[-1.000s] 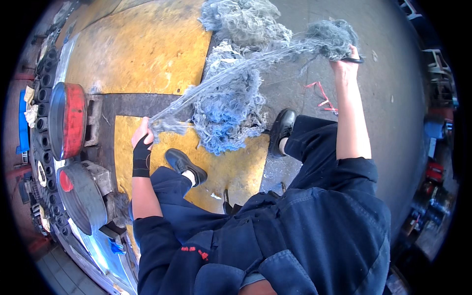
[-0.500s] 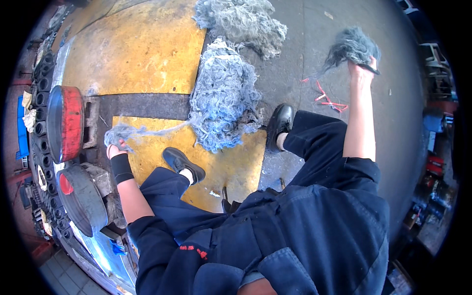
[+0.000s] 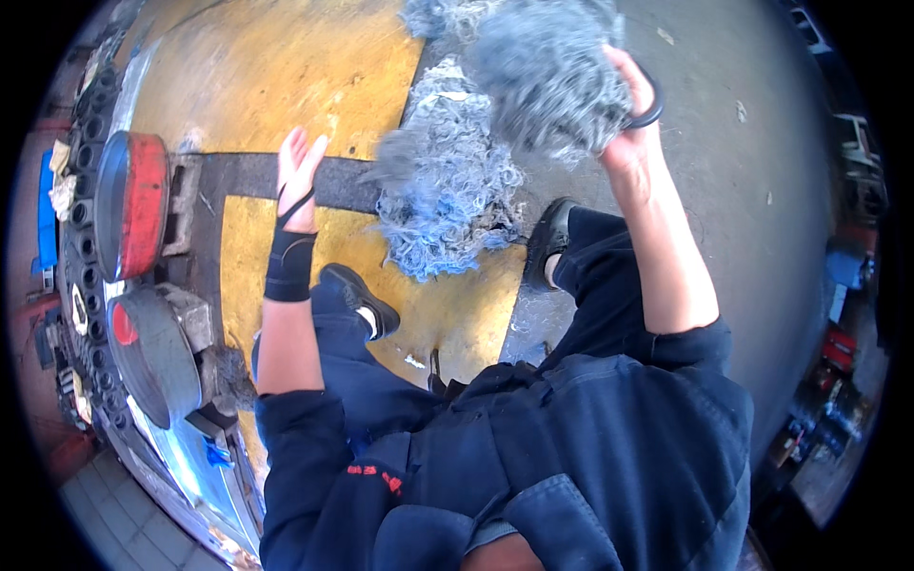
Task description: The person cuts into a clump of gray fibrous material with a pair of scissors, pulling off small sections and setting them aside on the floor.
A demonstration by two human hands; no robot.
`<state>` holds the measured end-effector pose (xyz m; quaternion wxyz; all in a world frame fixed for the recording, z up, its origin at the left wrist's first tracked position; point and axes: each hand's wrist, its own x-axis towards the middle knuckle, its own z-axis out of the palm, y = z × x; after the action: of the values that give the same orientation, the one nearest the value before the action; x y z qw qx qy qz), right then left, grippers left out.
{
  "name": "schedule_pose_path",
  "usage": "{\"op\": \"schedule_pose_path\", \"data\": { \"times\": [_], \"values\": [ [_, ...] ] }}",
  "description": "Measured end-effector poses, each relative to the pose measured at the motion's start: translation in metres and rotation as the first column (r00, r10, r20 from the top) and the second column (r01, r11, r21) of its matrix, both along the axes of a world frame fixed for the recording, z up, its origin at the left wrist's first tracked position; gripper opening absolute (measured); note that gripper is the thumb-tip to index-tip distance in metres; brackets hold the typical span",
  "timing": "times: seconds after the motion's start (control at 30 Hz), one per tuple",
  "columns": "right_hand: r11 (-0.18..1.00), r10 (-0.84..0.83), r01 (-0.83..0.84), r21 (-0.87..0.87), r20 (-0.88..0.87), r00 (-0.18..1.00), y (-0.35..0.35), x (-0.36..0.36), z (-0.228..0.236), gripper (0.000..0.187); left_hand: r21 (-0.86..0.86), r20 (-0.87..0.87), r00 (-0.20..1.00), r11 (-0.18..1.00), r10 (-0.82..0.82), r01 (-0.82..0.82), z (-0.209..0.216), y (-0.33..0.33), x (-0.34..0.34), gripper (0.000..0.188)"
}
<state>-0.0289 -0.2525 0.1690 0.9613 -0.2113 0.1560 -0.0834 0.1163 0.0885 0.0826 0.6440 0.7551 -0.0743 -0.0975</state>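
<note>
My right hand (image 3: 631, 114) grips a big, loose clump of grey fibre waste (image 3: 543, 81), blurred by motion and raised over the floor. A black ring-shaped thing (image 3: 649, 103) curves round the outer side of that hand; what it belongs to is hidden. My left hand (image 3: 300, 171), with a black wrist wrap (image 3: 289, 266), is open with its fingers up and holds nothing. Right of it, a small smeared tuft of fibre (image 3: 388, 157) shows at the left side of a blue-grey fibre pile (image 3: 447, 205), which lies between my feet and the raised clump.
Yellow floor plates (image 3: 276, 76) lie left of the pile. More grey fibre (image 3: 426, 17) is at the far edge. A red and black round drum-like piece (image 3: 143, 209) and a dark one (image 3: 157, 357) stand at left beside blocks. Shelves with parts (image 3: 843, 352) line the right.
My left hand has let go of its fibre tuft and moved up and right. My right hand has swung left toward the pile, and the clump at it looks much larger.
</note>
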Motion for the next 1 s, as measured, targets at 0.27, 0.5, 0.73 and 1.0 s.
{"op": "schedule_pose_path", "data": {
  "times": [0.27, 0.5, 0.73, 1.0],
  "values": [
    [0.864, 0.361, -0.385, 0.323, 0.135, 0.923, 0.099, 0.021, 0.005, 0.02, -0.715, -0.33, 0.784, 0.682, -0.526, 0.157, 0.007, -0.07, -0.034, 0.058],
    [0.99, -0.101, 0.088, -0.11, -0.112, 0.989, 0.063, 0.062, -0.024, 0.023, -0.83, -0.414, 0.497, 0.541, -0.763, 0.139, 0.018, -0.071, -0.064, 0.089],
    [0.447, -0.417, 0.294, -0.845, 0.095, 0.904, 0.027, 0.061, -0.018, 0.025, -0.294, -0.455, 0.642, 0.784, -0.618, 0.547, 0.022, -0.039, -0.055, 0.032],
    [-0.218, -0.01, -0.461, -0.86, -0.47, 0.883, 0.053, 0.055, -0.034, 0.034, -0.185, -0.105, 0.843, 0.843, -0.527, 0.505, 0.041, -0.011, -0.027, 0.028]
  ]
}}
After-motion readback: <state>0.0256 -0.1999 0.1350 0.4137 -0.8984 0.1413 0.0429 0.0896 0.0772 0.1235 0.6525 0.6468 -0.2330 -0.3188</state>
